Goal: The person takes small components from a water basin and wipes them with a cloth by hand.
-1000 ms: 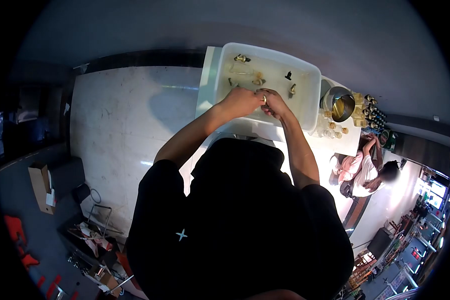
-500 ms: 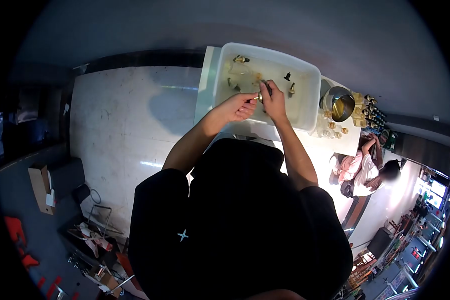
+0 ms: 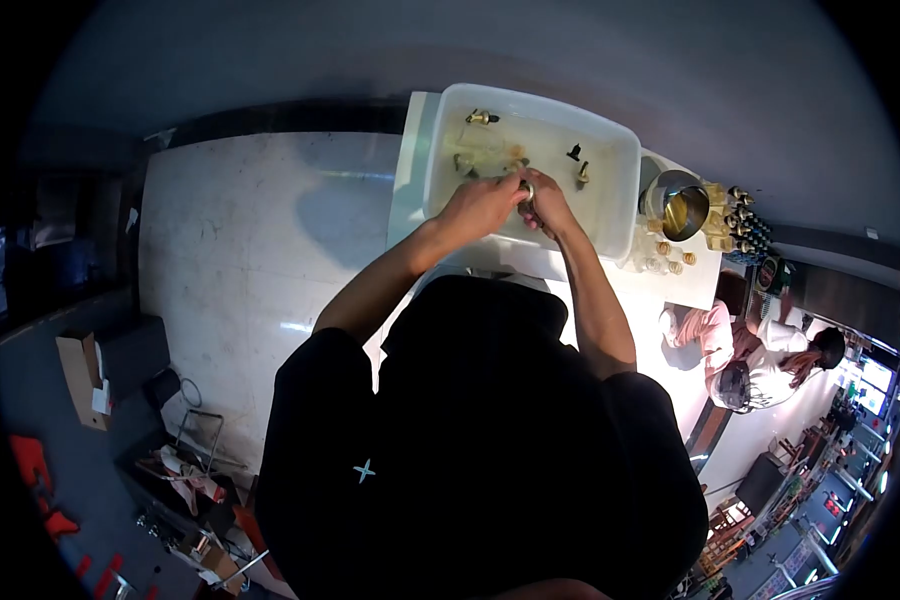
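Note:
Over the front part of a white plastic tub, my two hands meet around a small brass-coloured fitting. My left hand is closed at its left side, fingers curled. My right hand wraps it from the right. Most of the piece is hidden by the fingers. In the tub's cloudy liquid lie a brass and black piece at the back left, a black piece, another brass piece to the right, and blurred pieces near my left hand.
Right of the tub stand a metal pot with yellowish contents, small clear jars with gold-coloured rims, and rows of dark-topped bottles. Another person is at the right. A cardboard box lies at the lower left.
My left hand has turned over and moved closer to my right hand around the fitting, and my right hand has lowered slightly. The other person has shifted to the right.

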A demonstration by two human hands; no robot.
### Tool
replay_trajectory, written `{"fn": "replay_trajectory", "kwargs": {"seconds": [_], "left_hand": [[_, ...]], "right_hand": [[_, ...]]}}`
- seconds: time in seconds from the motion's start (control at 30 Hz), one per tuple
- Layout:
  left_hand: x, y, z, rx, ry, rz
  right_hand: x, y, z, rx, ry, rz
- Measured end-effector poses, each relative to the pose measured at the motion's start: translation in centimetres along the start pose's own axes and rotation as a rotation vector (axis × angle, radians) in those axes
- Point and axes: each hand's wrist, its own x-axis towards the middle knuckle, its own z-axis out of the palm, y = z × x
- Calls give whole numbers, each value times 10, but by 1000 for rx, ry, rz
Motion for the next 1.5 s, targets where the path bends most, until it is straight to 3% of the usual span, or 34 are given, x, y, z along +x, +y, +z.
{"fn": "replay_trajectory", "kwargs": {"seconds": [0.07,0.1,0.17,0.2,0.3,0.37,0.5,0.8,1.0,1.17,1.37,1.5], "left_hand": [[1,-6,2,-17,58,40],[3,-10,5,-24,89,66],[2,-15,12,-353,60,-78],[2,-18,15,-515,47,-149],[-1,-34,13,-1489,-377,-745],[0,-35,10,-1605,-487,-823],[-4,-31,7,-1798,-508,-804],[-9,-15,2,-1407,-343,-556],[-9,-15,0,-1154,-287,-499],[-13,-22,3,-1394,-321,-506],[-10,-8,5,-1527,-269,-404],[-9,-8,8,-1529,-270,-370]], "right_hand": [[3,-6,-3,-72,9,-40],[6,-5,-3,-216,92,-208],[12,0,-1,-499,261,-547],[8,-7,2,-600,297,-556],[-13,-22,12,-847,374,-653],[-17,-22,14,-933,382,-828],[-19,-25,15,-900,390,-864],[-18,-25,18,-847,359,-787],[-14,-22,16,-791,284,-691],[-4,-9,15,-548,268,-738],[-7,-14,17,54,79,-331],[-6,-11,15,47,104,-336]]}}
